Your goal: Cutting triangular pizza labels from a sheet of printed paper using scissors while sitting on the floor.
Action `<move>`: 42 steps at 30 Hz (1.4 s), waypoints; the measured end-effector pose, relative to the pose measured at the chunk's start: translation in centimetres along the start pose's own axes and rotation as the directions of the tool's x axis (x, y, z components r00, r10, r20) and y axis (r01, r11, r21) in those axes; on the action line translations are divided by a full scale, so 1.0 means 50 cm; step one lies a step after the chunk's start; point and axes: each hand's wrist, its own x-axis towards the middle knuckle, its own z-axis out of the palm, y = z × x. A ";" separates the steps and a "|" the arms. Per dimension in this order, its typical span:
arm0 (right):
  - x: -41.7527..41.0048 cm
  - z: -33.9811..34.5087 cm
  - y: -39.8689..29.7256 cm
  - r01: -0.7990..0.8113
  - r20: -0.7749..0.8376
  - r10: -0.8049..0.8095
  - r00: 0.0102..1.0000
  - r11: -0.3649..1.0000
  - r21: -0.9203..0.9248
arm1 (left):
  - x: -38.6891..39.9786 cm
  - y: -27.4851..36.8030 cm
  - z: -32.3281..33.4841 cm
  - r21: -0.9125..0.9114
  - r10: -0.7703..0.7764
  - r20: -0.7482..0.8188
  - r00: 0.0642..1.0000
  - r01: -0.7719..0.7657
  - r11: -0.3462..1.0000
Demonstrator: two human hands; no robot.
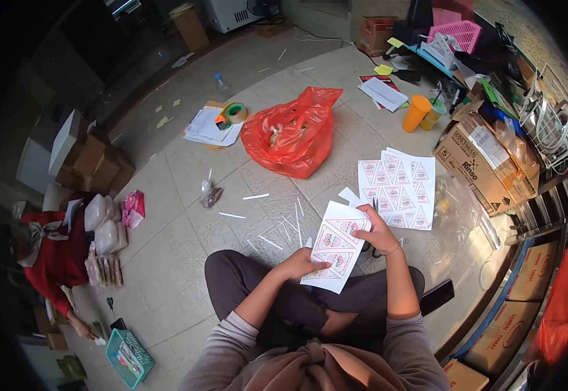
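Both hands hold a white paper strip [319, 278] printed with triangular labels, tilted above my crossed legs. My left hand [299, 264] grips its lower left side with the thumb on top. Higher up, my right hand [379, 232] pinches the upper right edge, thumb on the print. A small white paper piece [349, 196] shows just behind the strip's top. Beside my right hand, printed label sheets [395, 221] lie on the floor with dark scissor blades over them; the scissors' handles are mostly hidden. Thin paper offcuts [270, 243] lie scattered on the tiles left of the strip.
A red plastic bag [288, 141] sits on the floor ahead, near tape rolls [236, 113] on papers. At right stand an orange cup [416, 114] and a cardboard box [484, 161]; a phone [437, 297] lies by my knee. Far left, another person [59, 249] sits near a teal basket [130, 359].
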 end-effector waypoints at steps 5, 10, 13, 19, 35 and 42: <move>-0.031 -0.063 0.212 -0.629 -0.632 0.191 0.751 0.499 -0.596 | -0.027 -0.051 -0.031 0.172 -0.055 -0.164 0.985 0.084 0.981; -0.020 -0.057 0.268 -0.691 -0.623 0.320 0.714 0.175 -0.702 | -0.092 -0.059 -0.072 -0.308 -0.048 -0.669 0.741 -0.217 0.926; -0.018 -0.053 0.279 -0.761 -0.684 0.366 0.631 0.122 -0.637 | -0.124 -0.018 -0.078 -0.510 -0.110 -0.635 0.764 -0.308 0.803; -0.024 -0.045 0.262 -0.825 -0.790 0.246 0.562 0.228 -0.517 | -0.217 0.100 -0.049 -0.531 0.025 -0.708 0.705 -0.556 0.640; -0.297 0.306 -0.055 -0.205 0.390 0.088 0.917 0.941 0.269 | -0.289 0.196 0.026 -0.032 0.342 -0.871 0.353 -0.736 0.676; -0.292 0.326 -0.088 -0.079 0.373 0.000 0.928 0.978 0.195 | -0.299 0.218 0.036 0.023 0.404 -0.830 0.383 -0.702 0.711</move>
